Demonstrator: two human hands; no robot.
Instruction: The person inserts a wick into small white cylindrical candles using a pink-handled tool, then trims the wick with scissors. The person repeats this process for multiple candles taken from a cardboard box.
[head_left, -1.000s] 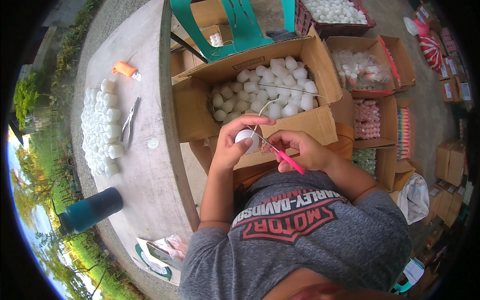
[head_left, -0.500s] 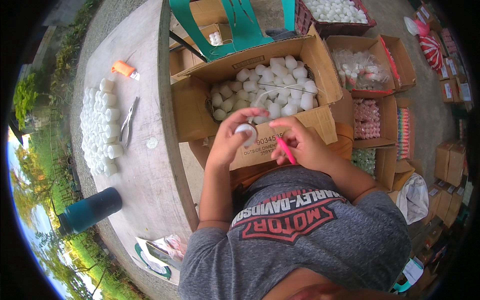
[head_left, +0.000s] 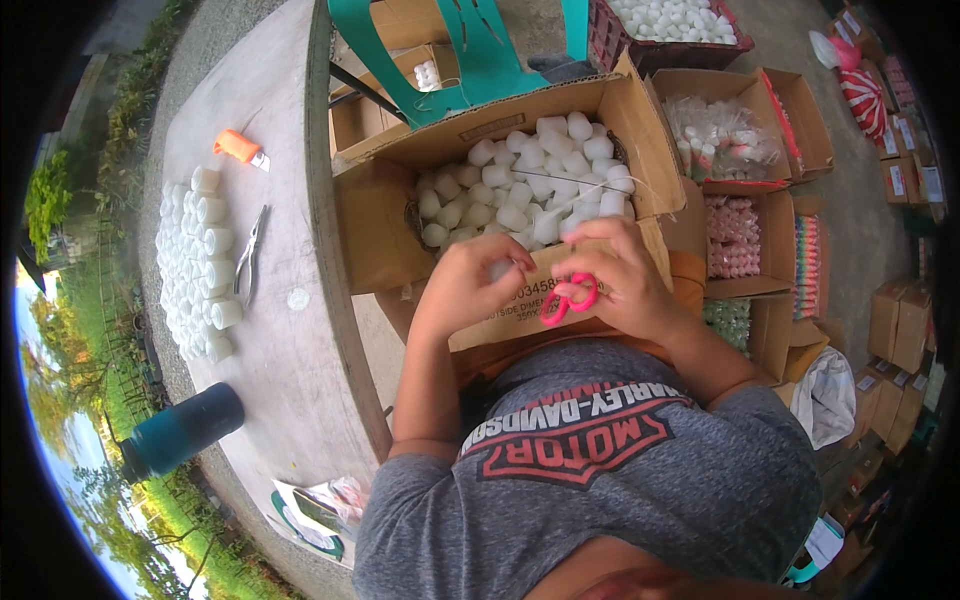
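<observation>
My left hand point(head_left: 470, 283) is closed around a small white round piece point(head_left: 497, 268) at the near flap of an open cardboard box point(head_left: 375, 225). My right hand point(head_left: 612, 280) grips pink-handled scissors point(head_left: 568, 298) right beside it, the two hands nearly touching. A thin white thread point(head_left: 600, 195) runs up from my hands over the box. The box holds several white round pieces point(head_left: 530, 185). My grey printed shirt fills the lower middle.
A round concrete table point(head_left: 290, 370) at my left carries rows of white cups point(head_left: 195, 260), metal pliers point(head_left: 248, 255), an orange cutter point(head_left: 238, 147) and a dark teal bottle point(head_left: 185, 428). A teal plastic chair point(head_left: 470, 50) stands behind the box. More cartons point(head_left: 740, 150) with packed goods crowd the right.
Both hands rose toward the box's near flap and drew together. The scissors turned so their pink handles show in my right hand. The left fingers closed tighter over the white piece.
</observation>
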